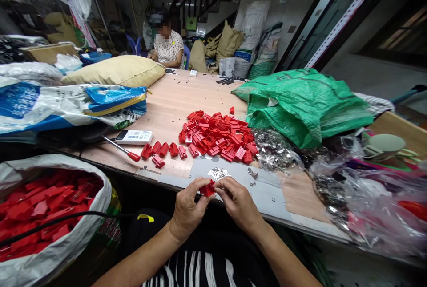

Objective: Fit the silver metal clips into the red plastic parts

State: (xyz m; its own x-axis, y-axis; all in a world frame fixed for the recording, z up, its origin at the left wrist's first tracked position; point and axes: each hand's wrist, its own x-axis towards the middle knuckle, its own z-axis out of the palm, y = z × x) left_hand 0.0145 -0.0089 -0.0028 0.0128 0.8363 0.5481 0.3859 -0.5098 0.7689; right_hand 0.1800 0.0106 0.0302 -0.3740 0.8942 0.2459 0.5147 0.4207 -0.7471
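While the left hand pinches a small red plastic piece at the near edge of the pale wood-grain table, the right hand holds thumb and fingertips together at its right end; whether they grip anything, I cannot tell. Its long axis is unclear. Flat silvery metal bits lie on the far side, just beyond both hands.
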